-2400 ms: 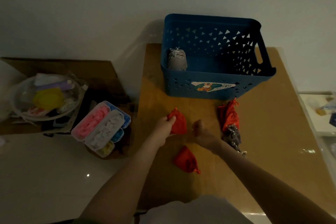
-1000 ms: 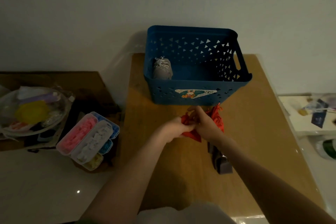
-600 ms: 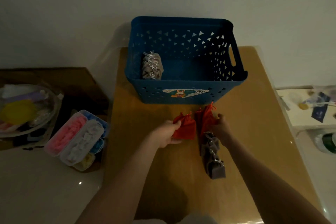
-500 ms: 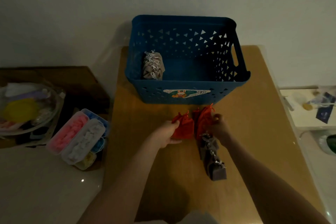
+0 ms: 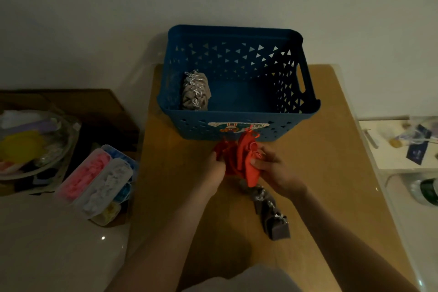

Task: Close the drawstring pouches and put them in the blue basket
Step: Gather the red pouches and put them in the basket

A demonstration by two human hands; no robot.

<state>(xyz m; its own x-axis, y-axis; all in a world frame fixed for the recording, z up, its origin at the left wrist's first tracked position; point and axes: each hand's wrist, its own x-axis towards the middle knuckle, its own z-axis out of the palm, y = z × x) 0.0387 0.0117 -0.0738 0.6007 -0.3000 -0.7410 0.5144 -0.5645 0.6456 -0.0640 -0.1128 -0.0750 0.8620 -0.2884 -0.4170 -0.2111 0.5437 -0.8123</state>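
A blue basket (image 5: 239, 130) stands at the far end of the brown table, with a stack of grey pouches (image 5: 195, 91) inside at its left. Just in front of the basket both hands meet on a bunch of red drawstring pouches (image 5: 246, 161). My left hand (image 5: 216, 170) holds the bunch from the left. My right hand (image 5: 272, 172) grips a red pouch from the right, thumb on its front. A row of grey pouches (image 5: 270, 211) lies on the table below the red ones, beside my right forearm.
The brown table (image 5: 331, 173) ends on both sides. Left of it sit a multi-compartment box of pink, white and blue bits (image 5: 99, 182) and a clear bowl of coloured items (image 5: 26, 144). A white shelf with small items (image 5: 407, 147) is at the right.
The hands have drawn together: the left hand brought its red pouch against the red pile, and the right hand lifted a red pouch from that pile. The camera shifted slightly.
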